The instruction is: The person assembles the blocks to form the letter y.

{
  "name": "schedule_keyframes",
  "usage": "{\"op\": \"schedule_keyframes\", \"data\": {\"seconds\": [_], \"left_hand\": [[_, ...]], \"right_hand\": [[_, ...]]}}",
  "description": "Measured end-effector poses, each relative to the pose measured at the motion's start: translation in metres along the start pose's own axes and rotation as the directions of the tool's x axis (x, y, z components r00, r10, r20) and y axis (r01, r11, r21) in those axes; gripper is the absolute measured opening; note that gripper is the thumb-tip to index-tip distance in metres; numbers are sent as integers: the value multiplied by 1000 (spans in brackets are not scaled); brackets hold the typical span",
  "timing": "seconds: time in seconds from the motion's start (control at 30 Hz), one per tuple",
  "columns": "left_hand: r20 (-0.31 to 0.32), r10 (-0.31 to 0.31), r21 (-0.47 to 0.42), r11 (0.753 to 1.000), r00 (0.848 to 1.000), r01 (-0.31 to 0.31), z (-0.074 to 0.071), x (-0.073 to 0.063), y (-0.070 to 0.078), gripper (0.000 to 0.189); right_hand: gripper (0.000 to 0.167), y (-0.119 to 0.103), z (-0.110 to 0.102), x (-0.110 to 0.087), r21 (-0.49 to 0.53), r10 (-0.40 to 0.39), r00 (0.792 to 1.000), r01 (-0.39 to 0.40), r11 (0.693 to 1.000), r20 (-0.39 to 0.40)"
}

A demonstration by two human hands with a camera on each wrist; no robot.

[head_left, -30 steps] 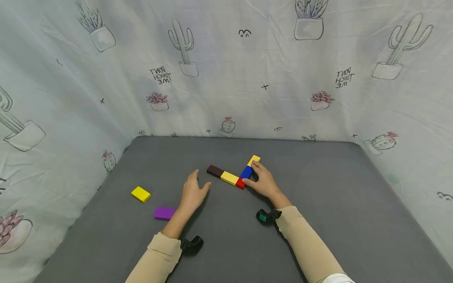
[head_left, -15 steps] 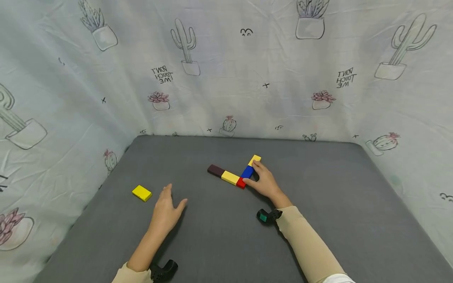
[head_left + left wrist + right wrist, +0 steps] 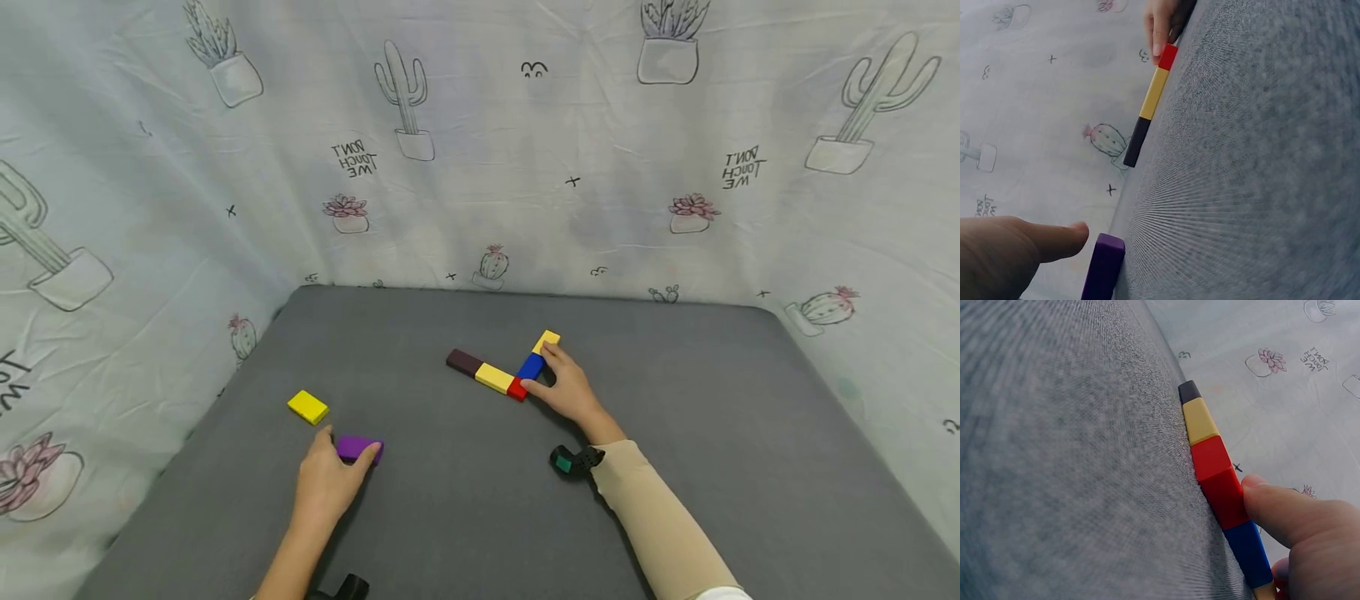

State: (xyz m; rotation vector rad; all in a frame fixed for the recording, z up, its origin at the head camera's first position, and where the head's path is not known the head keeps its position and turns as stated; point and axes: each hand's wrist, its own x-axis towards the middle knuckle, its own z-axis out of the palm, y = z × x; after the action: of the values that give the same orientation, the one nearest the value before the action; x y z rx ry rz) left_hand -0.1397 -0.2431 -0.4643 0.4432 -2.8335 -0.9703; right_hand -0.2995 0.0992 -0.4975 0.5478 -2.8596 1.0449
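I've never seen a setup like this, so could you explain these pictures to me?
No robot here, just a person's bare left hand and right hand. The wide pictures are taken from the person's head, the others from each wrist. On the grey surface lie, in bent formation: dark brown block, pale yellow block, red block, blue block and far yellow block. A bright yellow block and a purple block lie apart. Nothing is plainly gripped: the right hand touches the red block; the left hand straddles the purple block.
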Motion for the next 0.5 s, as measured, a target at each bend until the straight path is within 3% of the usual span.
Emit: {"op": "schedule_keyframes", "data": {"seconds": [0.33, 0.5], "left_hand": [[21, -12, 64, 998, 1000, 11, 0, -1, 3, 86], [54, 13, 81, 997, 998, -18, -1, -2, 4, 86]], "right_hand": [[81, 1, 0, 0, -2, 10, 1000, -10, 1000, 7], [81, 1, -2, 0, -4, 11, 1000, -11, 1000, 12]]}}
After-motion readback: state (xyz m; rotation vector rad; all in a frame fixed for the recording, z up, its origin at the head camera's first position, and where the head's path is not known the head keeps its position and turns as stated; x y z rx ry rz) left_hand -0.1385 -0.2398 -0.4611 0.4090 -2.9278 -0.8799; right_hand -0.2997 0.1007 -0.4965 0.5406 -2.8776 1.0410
